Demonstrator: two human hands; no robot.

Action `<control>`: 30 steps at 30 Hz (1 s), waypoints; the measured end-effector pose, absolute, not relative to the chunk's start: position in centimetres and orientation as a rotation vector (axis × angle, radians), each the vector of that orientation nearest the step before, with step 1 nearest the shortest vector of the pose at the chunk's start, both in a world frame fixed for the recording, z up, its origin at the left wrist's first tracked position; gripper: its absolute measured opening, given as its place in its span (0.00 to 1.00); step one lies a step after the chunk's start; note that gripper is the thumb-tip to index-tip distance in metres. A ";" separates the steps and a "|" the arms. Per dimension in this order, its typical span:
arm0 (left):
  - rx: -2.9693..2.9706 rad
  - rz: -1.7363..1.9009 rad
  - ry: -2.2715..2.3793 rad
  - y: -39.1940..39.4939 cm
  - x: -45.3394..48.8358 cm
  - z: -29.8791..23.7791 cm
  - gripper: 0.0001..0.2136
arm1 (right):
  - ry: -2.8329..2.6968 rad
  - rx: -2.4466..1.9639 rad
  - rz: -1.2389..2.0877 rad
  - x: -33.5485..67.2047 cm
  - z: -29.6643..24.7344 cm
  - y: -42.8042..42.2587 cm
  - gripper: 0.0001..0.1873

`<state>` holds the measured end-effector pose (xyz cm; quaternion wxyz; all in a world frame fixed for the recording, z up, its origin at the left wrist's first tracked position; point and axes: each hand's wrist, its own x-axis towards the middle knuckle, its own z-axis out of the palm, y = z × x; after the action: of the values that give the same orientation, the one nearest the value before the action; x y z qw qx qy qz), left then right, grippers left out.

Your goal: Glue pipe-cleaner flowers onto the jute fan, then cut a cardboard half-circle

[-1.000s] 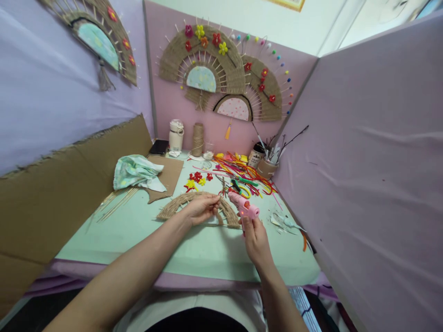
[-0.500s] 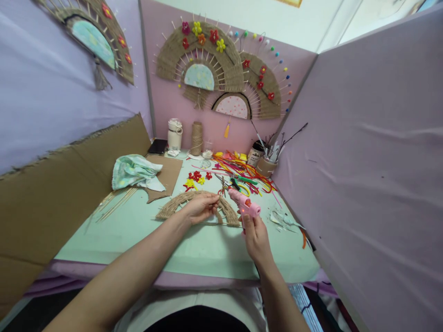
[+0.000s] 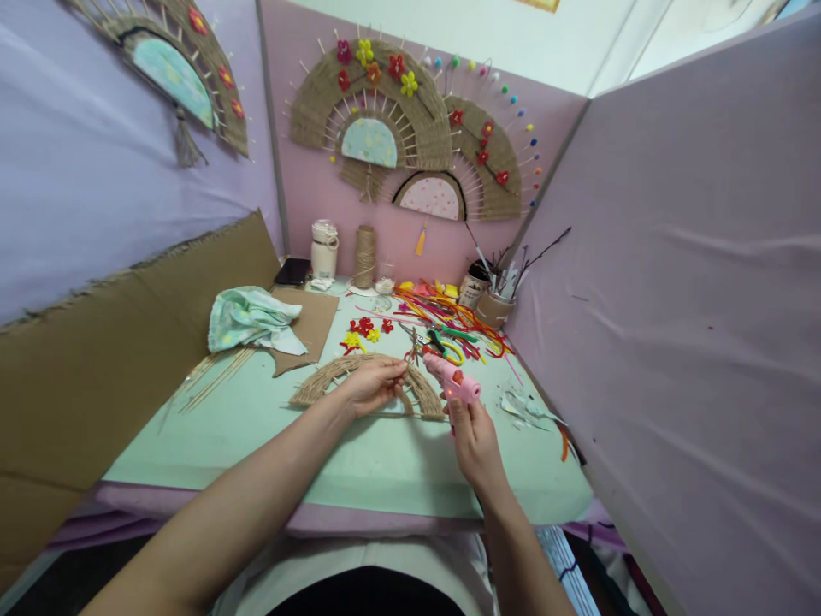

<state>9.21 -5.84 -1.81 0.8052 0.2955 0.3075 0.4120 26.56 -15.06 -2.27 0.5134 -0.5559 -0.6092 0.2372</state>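
My right hand (image 3: 475, 441) is wrapped round the handle of a pink hot glue gun (image 3: 454, 378), a small light glowing on its side. The gun's nozzle points away from me, close to the fingertips of my left hand (image 3: 375, 387). Those fingers are pinched on a thin brown twig (image 3: 414, 340) that sticks up from them; its lower end is hidden. Under my left hand lies a half-round fan (image 3: 321, 382) woven of jute twine over sticks, partly covered by the hand. Red flowers (image 3: 364, 325) and yellow flowers (image 3: 352, 340) of fuzzy wire lie just beyond it.
Scissors (image 3: 436, 342), green-handled pliers (image 3: 458, 334) and bright pipe cleaners (image 3: 442, 306) lie behind the gun. Crumpled cloth (image 3: 250, 318) rests on cardboard (image 3: 317, 321) at left. A twine spool (image 3: 365, 257), white bottle (image 3: 324, 250) and cup of twigs (image 3: 495, 308) line the back.
The glue gun and my right hand have shifted very slightly to the left. My left hand stays in place with the twig.
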 end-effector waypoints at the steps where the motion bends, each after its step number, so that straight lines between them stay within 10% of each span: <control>1: 0.647 0.891 0.666 -5.9 9.2 -1.8 0.06 | -1.473 -1.339 0.570 26.6 -2.3 -15.1 0.25; 13: 1.829 1.139 1.276 -2.4 5.8 0.4 0.06 | -1.473 -1.365 0.511 28.3 -2.1 -15.3 0.27; 30: 2.753 0.361 1.726 -1.6 4.1 -2.2 0.09 | -1.276 -1.481 0.520 31.3 -2.7 -15.1 0.33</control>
<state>4.09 -1.56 -2.21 -0.0637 0.8403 0.5270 0.1102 31.27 -15.09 -2.68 0.5305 -0.6205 -0.5348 0.2179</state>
